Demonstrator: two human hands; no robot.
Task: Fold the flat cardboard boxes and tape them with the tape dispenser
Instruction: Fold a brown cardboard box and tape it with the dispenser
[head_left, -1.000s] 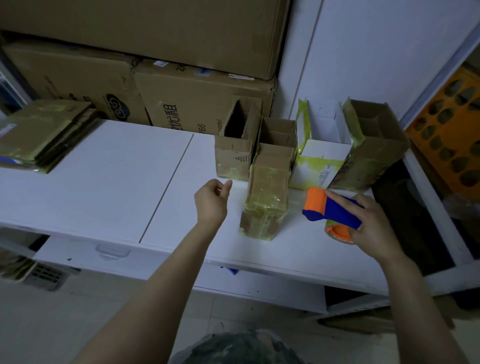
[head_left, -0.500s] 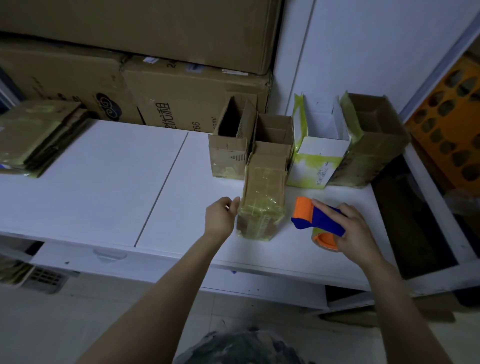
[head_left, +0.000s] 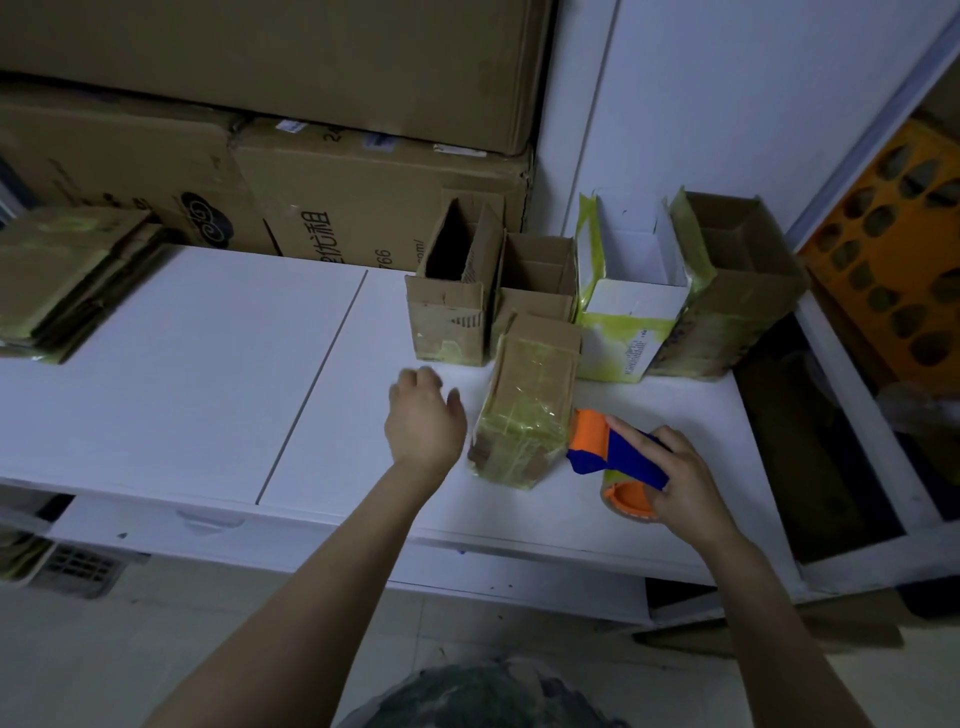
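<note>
Taped box lies on its side on the white table, in front of a row of four open boxes, in the same place as half a second ago. Right hand grips the tape dispenser. Its orange head, previously apart from the box, now sits against the box's lower right edge. Left hand, previously touching the box's left side, is now just beside it. It is motion-blurred, its fingers loosely bent, and it holds nothing. The stack of flat cardboard at far left is unchanged.
</note>
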